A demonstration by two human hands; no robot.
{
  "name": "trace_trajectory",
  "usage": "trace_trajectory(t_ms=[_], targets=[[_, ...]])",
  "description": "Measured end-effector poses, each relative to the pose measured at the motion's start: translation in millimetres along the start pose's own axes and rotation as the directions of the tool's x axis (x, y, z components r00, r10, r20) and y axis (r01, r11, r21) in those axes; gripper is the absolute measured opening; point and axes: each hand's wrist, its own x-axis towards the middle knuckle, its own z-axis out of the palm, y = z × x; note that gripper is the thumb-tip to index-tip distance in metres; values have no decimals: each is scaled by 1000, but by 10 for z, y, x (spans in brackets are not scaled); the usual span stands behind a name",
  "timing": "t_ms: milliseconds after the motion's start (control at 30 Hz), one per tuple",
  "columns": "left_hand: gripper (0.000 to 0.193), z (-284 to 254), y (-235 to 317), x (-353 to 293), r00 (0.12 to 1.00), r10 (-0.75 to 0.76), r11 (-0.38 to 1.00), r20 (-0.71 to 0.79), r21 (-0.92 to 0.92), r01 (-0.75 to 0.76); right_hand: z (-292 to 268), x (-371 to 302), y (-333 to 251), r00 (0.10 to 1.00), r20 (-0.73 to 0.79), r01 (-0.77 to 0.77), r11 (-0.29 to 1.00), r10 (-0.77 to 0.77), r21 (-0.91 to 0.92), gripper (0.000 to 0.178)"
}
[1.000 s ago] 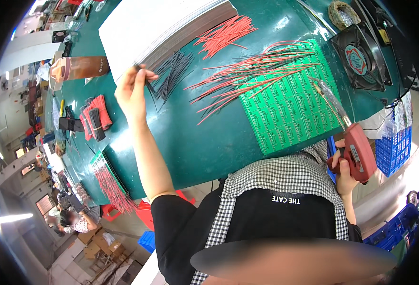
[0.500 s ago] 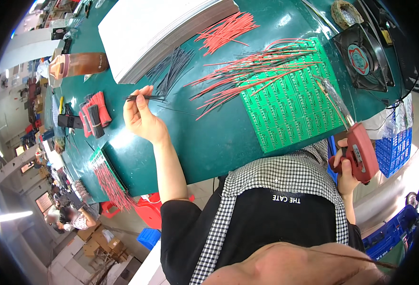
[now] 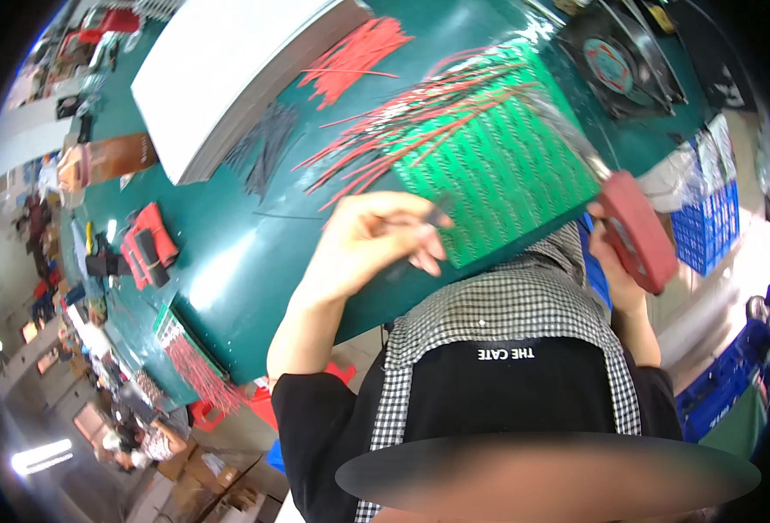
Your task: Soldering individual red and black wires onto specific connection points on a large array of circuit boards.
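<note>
My left hand (image 3: 372, 240) is pinched on short black wires (image 3: 438, 209), smeared by motion, at the near left edge of a green circuit board panel (image 3: 507, 166). Red and black wires (image 3: 420, 109) fan out over the panel's far left part. At the right, my right hand (image 3: 616, 257) grips a red soldering gun (image 3: 636, 231), its metal tip end pointing toward the panel's right edge. Loose black wires (image 3: 263, 148) lie on the table beyond my left hand, with a pile of red wires (image 3: 359, 57) behind them.
A white stack of sheets (image 3: 228, 78) stands at the far left, beside a brown bottle (image 3: 119, 163). Bundled red and black wires (image 3: 149, 247) and a wired board (image 3: 189, 353) lie left. A fan (image 3: 616, 65) stands far right, above a blue crate (image 3: 706, 222). People sit in the background.
My left hand has moved right, from beside the loose black wires to the panel's edge, carrying black wires. The soldering gun is still in my right hand. The whole view has shifted.
</note>
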Motion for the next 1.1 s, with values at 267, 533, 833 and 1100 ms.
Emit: trace_trajectory(t_ms=[267,533,833,1100], targets=[[14,343,-88,297,905,-280,957,319,12,291,221,481,-195,743,346,665,688,-572,-290,55],[13,311,-161,265,939,-214,970,268,-55,237,298,421,-178,717,387,696,630,-580,-345,49],[11,-406,81,-419,794,599,199,-106,980,-20,19,79,88,940,-9,296,827,-341,-478,51],[16,-952,-302,-632,763,646,-17,-26,999,49,106,85,86,974,9,215,902,-228,-375,56]])
